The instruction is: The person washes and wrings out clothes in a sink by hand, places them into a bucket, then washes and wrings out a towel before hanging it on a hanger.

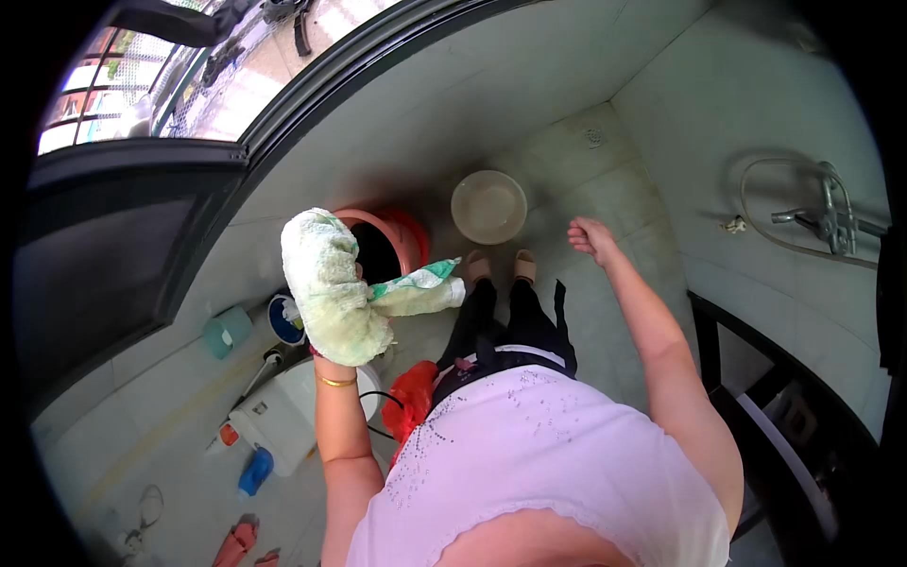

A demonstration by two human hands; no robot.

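Observation:
A bunched pale green-and-white towel [331, 283] is draped over and around my left hand [359, 271], which is closed on it. The cloth covers most of that hand, and a green-patterned end [425, 282] sticks out toward the right. My right hand [590, 238] is held out to the right in a loose fist, apart from everything, and no object shows in it. Below the towel stands a reddish-pink bucket [409, 248] with a dark inside. A pale round basin [488, 207] sits on the floor ahead of my feet.
A white toilet [274, 408] is at the left, with a red bag [409, 402] by my hip. A blue bucket [285, 318] stands near the left wall. A shower tap [827, 222] and hose project from the right wall above a black rack [756, 350]. An open window sash [123, 217] juts in.

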